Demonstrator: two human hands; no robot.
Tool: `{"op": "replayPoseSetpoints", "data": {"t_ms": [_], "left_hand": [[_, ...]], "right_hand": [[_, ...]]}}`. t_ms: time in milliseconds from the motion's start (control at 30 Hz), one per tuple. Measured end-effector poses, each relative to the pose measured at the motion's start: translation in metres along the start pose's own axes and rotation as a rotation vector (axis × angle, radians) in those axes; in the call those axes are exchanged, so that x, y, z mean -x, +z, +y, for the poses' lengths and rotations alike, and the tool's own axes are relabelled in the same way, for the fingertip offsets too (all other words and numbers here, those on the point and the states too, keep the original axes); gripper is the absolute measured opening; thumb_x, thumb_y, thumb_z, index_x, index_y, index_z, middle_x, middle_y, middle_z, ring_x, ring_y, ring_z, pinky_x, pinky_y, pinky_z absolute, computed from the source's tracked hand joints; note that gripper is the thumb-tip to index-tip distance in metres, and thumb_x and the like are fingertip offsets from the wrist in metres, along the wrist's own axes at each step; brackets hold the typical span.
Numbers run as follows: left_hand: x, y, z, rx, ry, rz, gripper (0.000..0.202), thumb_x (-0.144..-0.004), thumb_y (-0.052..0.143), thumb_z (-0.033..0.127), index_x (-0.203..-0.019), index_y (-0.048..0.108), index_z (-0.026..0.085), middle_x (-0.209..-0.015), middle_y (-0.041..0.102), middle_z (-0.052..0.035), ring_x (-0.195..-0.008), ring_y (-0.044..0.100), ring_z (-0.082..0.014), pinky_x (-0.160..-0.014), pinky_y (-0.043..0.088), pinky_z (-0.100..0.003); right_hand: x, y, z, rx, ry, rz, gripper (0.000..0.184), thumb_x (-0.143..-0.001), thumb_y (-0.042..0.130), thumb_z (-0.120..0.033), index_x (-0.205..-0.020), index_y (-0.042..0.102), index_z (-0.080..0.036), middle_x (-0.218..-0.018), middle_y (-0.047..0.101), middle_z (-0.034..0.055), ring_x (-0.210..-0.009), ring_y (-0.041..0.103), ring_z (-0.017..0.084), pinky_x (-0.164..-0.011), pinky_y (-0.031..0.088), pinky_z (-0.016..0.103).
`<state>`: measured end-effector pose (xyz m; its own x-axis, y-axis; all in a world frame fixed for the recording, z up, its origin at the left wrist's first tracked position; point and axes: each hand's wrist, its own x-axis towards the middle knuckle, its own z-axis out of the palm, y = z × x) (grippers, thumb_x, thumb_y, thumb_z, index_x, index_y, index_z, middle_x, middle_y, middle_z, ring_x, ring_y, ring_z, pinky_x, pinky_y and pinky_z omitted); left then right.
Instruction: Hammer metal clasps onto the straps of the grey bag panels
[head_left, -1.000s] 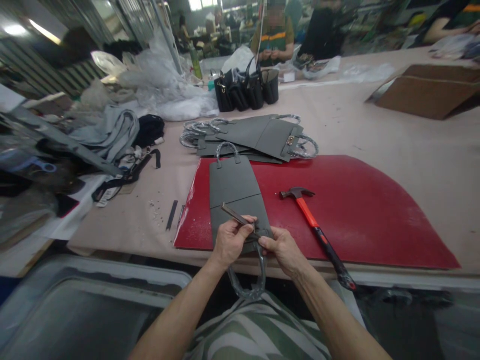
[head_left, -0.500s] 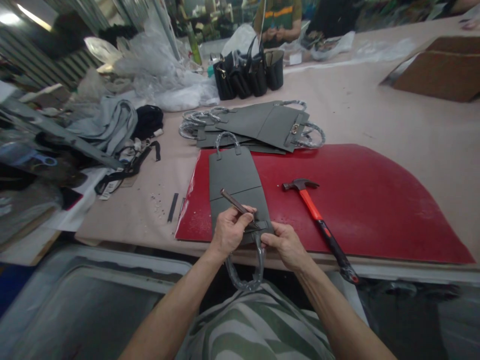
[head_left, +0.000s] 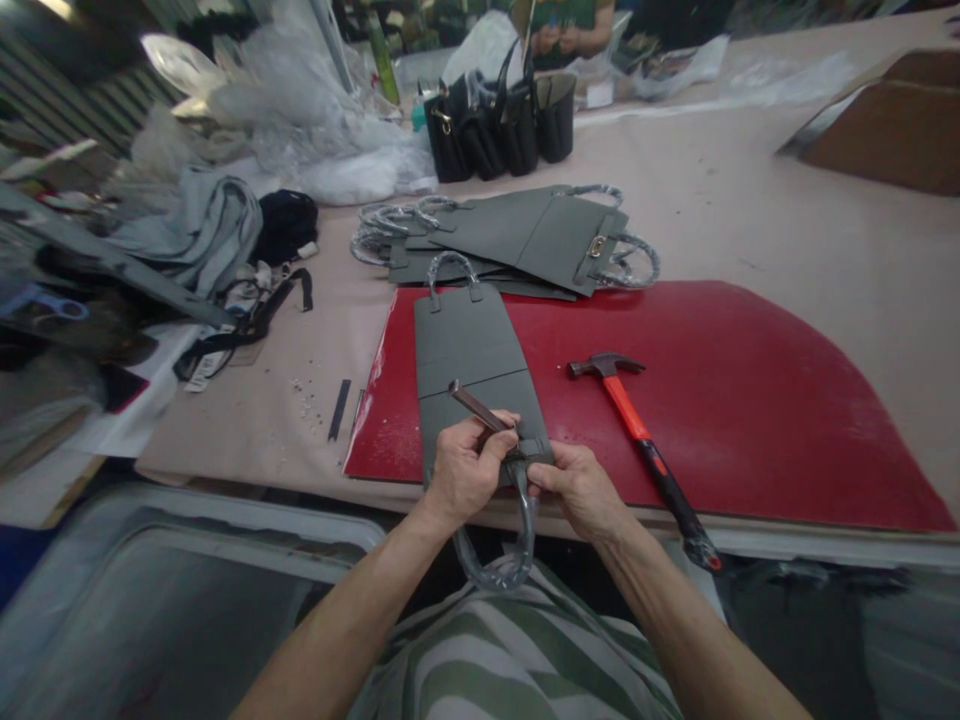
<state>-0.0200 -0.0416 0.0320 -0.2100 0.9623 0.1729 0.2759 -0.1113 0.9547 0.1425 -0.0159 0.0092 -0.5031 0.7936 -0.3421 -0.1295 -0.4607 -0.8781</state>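
No text, label, brand, number or sign is legible in this view. A small white paper tag (head_left: 198,374) lies beside a narrow black strap (head_left: 251,332) on the beige-covered work table (head_left: 225,440); the tag shows dark printed marks, but they are too small to read.

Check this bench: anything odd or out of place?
Small pale crumbs lie scattered on the beige table covering, left of the red board. They look like loose debris. The board's left edge also shows white scuffs, like wear.
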Motion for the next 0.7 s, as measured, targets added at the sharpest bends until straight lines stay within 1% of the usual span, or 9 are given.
{"op": "replayPoseSetpoints", "data": {"t_ms": [200, 300, 467, 567, 633, 700], "left_hand": [[0.004, 0.003, -0.008, -0.055, 0.092, 0.018, 0.012, -0.087, 0.061, 0.02, -0.093, 0.07, 0.017, -0.104, 0.076, -0.0093, -0.096, 0.072, -0.0209, -0.09, 0.057, -0.033], [0.003, 0.004, -0.01, -0.107, 0.098, 0.017, 0.012, -0.086, 0.06, 0.02, -0.093, 0.07, 0.017, -0.102, 0.076, -0.0087, -0.095, 0.072, -0.0207, -0.089, 0.057, -0.033], [-0.002, 0.007, -0.022, -0.197, 0.125, 0.006, 0.013, -0.085, 0.059, 0.019, -0.091, 0.07, 0.017, -0.099, 0.076, -0.0088, -0.094, 0.073, -0.0212, -0.087, 0.057, -0.032], [-0.002, 0.011, -0.031, -0.232, 0.143, -0.008, 0.012, -0.085, 0.058, 0.019, -0.091, 0.069, 0.017, -0.098, 0.076, -0.0089, -0.093, 0.073, -0.0217, -0.087, 0.057, -0.033], [0.0, 0.013, -0.035, -0.246, 0.163, -0.021, 0.012, -0.086, 0.058, 0.019, -0.092, 0.068, 0.018, -0.098, 0.076, -0.0087, -0.093, 0.073, -0.0217, -0.088, 0.057, -0.034], [0.003, 0.015, -0.037, -0.267, 0.196, -0.046, 0.012, -0.086, 0.059, 0.019, -0.094, 0.068, 0.019, -0.1, 0.076, -0.0084, -0.096, 0.072, -0.0214, -0.09, 0.056, -0.033]], "right_hand": [[-0.001, 0.0, 0.003, 0.038, -0.005, 0.027, 0.022, -0.064, 0.072, -0.035, -0.071, 0.064, -0.016, -0.059, 0.059, -0.001, -0.054, 0.049, 0.012, -0.054, 0.04, 0.026], [-0.002, 0.003, 0.006, 0.074, 0.001, 0.041, 0.021, -0.065, 0.069, -0.035, -0.072, 0.062, -0.016, -0.059, 0.058, -0.0015, -0.054, 0.05, 0.012, -0.054, 0.042, 0.026], [-0.003, 0.009, 0.015, 0.204, 0.02, 0.132, 0.013, -0.069, 0.058, -0.028, -0.077, 0.062, -0.018, -0.056, 0.058, -0.0023, -0.05, 0.052, 0.013, -0.05, 0.043, 0.025], [0.004, 0.009, 0.014, 0.268, 0.022, 0.149, 0.013, -0.072, 0.055, -0.025, -0.079, 0.063, -0.018, -0.062, 0.063, 0.0001, -0.056, 0.058, 0.016, -0.052, 0.045, 0.026], [0.012, 0.007, 0.009, 0.386, -0.015, 0.131, 0.015, -0.075, 0.054, -0.025, -0.083, 0.065, -0.019, -0.07, 0.067, 0.0024, -0.063, 0.062, 0.018, -0.057, 0.046, 0.027], [0.022, 0.002, 0.003, 0.632, -0.075, 0.115, 0.016, -0.08, 0.051, -0.025, -0.082, 0.067, -0.019, -0.075, 0.069, 0.0043, -0.069, 0.063, 0.019, -0.062, 0.044, 0.029]]}}
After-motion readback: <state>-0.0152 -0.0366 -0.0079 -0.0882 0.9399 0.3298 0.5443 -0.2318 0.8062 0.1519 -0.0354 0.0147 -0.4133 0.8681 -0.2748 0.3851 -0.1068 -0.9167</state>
